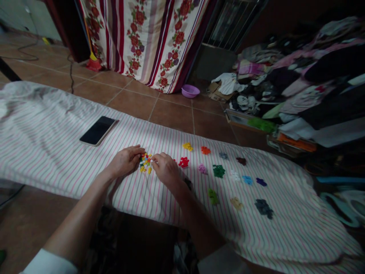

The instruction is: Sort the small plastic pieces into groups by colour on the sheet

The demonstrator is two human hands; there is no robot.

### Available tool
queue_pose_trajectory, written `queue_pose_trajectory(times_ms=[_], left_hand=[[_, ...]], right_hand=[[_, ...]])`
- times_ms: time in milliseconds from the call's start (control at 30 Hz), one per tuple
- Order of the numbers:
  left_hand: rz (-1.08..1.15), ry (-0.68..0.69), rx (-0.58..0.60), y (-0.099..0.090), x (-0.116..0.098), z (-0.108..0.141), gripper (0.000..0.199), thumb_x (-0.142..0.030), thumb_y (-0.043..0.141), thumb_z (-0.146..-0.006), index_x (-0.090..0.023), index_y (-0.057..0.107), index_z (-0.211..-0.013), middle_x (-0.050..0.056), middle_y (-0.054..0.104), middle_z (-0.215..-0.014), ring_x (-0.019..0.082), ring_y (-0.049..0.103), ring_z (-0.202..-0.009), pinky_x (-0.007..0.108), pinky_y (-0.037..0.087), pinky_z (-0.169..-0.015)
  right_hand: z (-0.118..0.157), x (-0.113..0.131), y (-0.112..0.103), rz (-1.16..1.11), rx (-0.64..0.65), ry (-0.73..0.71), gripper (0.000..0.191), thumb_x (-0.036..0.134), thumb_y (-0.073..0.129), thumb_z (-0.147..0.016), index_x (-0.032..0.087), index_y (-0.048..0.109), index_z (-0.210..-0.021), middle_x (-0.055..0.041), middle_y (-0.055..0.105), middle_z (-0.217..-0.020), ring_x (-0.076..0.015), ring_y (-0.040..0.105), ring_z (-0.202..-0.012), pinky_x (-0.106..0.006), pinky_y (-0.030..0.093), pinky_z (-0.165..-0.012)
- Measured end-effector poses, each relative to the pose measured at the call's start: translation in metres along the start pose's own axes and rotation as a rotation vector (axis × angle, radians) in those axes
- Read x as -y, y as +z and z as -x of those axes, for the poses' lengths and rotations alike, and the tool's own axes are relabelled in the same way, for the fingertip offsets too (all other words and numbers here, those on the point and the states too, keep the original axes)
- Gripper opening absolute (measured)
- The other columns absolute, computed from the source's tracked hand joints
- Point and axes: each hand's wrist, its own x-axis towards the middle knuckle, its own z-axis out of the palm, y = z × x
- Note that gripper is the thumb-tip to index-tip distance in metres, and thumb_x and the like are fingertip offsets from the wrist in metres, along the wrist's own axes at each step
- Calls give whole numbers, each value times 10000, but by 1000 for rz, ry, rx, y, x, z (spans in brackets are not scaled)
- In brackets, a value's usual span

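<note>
A mixed pile of small coloured pieces (pixel 145 163), like tiny toy bricks, lies on the striped cloth (pixel 94 167) between my hands. My left hand (pixel 125 161) rests at the pile's left edge, fingers stretched out and curving along it. At the right edge, my right hand (pixel 167 169) pinches with thumb and forefinger; what sits between the tips is too small to make out. Single-colour heaps are spread out to the right: red (pixel 184 162), yellow (pixel 187 146), orange (pixel 205 150), pink (pixel 202 168) and dark green (pixel 219 171) among them. My right wrist partly hides a black heap (pixel 188 183).
A phone (pixel 98 131) lies on the cloth to the left. Farther right are lime (pixel 212 196), tan (pixel 236 203), light blue (pixel 247 180) and dark grey (pixel 264 208) heaps. Beyond the cloth's far edge, a purple basin (pixel 190 91) stands on the tiles near piled clothes (pixel 285 72).
</note>
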Motion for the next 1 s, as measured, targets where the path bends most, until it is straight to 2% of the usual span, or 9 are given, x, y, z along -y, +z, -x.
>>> queue_pose_trajectory(times_ms=[233,433,600,800,1000], left_hand=[[-2,23,-7,2,0,-1,409,-270,366,-864,-187,669,-1126,55,699,-1176,200,543,-1258,377,441,-1074],[-1,54,-19,6,5,-1,381,-273,393,-860,-208,678,-1104,51,695,-1184,205,537,-1264,382,432,-1086],[-4,69,-14,9,3,-1,382,-272,396,-860,-212,674,-1115,57,684,-1204,209,543,-1257,393,438,-1082],[-29,63,9,8,-5,-3,385,-297,404,-848,-222,689,-1096,63,670,-1236,211,547,-1255,409,439,-1080],[-46,44,17,9,-8,-5,394,-361,413,-854,-206,701,-1075,69,658,-1257,233,535,-1268,429,436,-1082]], right_hand=[[-1,-3,1,-62,-48,-40,156,132,494,-866,186,633,-912,-59,674,-895,-179,594,-868,-280,429,-797],[1,-6,-7,-105,-79,-41,166,113,483,-848,187,622,-903,-48,677,-862,-170,609,-834,-271,433,-775],[4,-22,-19,-103,-168,-15,173,117,476,-835,188,622,-896,-43,677,-847,-158,606,-795,-267,438,-776],[7,-59,-59,-142,-267,163,160,169,508,-819,174,651,-891,-38,678,-801,-145,614,-729,-248,455,-715],[35,-126,-107,-35,-359,491,195,265,527,-814,192,686,-899,-49,713,-830,-172,651,-778,-273,470,-733]])
